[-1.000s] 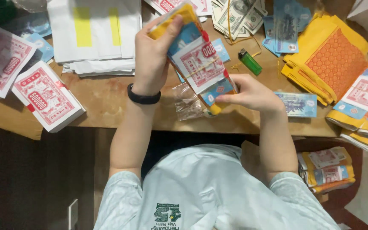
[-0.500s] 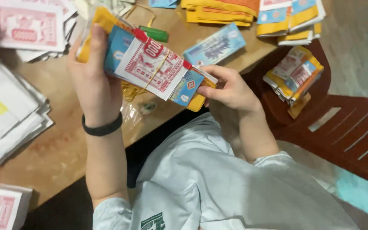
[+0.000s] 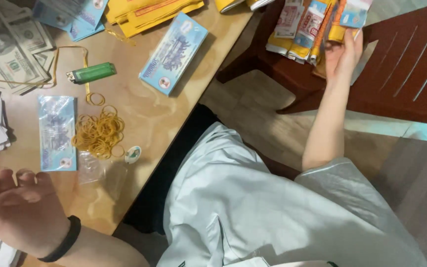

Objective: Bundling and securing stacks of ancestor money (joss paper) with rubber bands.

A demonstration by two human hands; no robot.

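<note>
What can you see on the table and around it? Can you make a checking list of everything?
Surface: wooden table, partly covered.
Job's things: colourful paper bundle, held over a stack on the red chair.
Clutter: pile of yellow rubber bands, green lighter, two blue banknote-style packs, grey play money, yellow paper packs, clear plastic bag.
Hands: right hand grips the bundle; left hand open above the table edge, black wristband.
Cables: nothing seen.
Surroundings: tiled floor.
</note>
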